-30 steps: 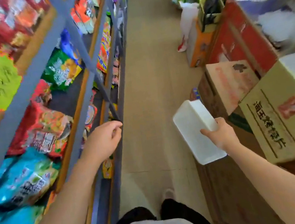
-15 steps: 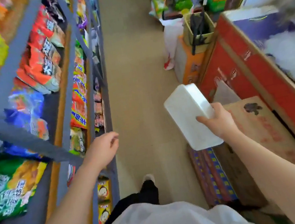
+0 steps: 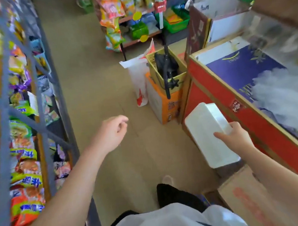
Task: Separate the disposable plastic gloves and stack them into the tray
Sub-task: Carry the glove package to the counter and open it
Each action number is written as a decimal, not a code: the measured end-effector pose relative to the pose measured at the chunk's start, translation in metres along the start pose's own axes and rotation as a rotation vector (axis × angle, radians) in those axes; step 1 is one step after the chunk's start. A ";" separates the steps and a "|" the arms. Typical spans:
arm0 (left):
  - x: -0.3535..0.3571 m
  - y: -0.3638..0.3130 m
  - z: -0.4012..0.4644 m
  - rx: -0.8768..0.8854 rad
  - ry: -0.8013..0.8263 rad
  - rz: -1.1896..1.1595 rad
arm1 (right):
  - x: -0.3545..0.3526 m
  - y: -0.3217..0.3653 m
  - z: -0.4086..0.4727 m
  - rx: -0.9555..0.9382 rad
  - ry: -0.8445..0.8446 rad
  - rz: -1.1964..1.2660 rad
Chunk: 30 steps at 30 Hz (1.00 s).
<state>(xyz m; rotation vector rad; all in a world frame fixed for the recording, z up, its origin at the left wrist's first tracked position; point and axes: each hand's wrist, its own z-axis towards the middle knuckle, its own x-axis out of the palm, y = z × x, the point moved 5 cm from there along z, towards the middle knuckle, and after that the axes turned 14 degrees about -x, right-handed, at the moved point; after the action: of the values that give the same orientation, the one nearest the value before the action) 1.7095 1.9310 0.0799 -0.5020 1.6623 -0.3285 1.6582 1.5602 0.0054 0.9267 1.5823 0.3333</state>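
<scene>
Right hand [image 3: 237, 138] grips white tray [image 3: 207, 135] at near end, long axis pointing away. Glove pile [image 3: 286, 103] lies right of tray on red box [image 3: 241, 119], near its right edge. Left hand [image 3: 111, 132] loosely curled, empty, farther off.

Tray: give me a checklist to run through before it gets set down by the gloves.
1. Right hand grips the white tray: ok.
2. Left hand holds nothing, free to pick gloves: ok.
3. Pile of clear plastic gloves in sight on the blue box top: ok.
4. Tray's open side facing up: cannot tell, it looks turned on edge.
5. Bare spot on the box top beside the pile: ok, blue surface shows left of it.
</scene>
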 end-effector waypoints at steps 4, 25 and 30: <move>0.011 -0.025 0.106 0.011 0.047 0.029 | -0.035 0.037 0.088 -0.033 -0.077 -0.011; 0.120 -0.346 0.498 0.583 0.564 0.278 | -0.162 0.044 0.364 0.279 -0.193 -0.054; 0.167 -0.406 0.474 0.656 0.889 0.183 | -0.166 0.032 0.395 0.161 -0.098 0.266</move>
<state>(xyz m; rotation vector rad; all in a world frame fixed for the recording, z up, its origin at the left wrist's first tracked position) 2.2156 1.5300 0.0613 0.3564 2.2640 -1.0183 2.0320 1.3512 0.0452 1.2648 1.4126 0.3434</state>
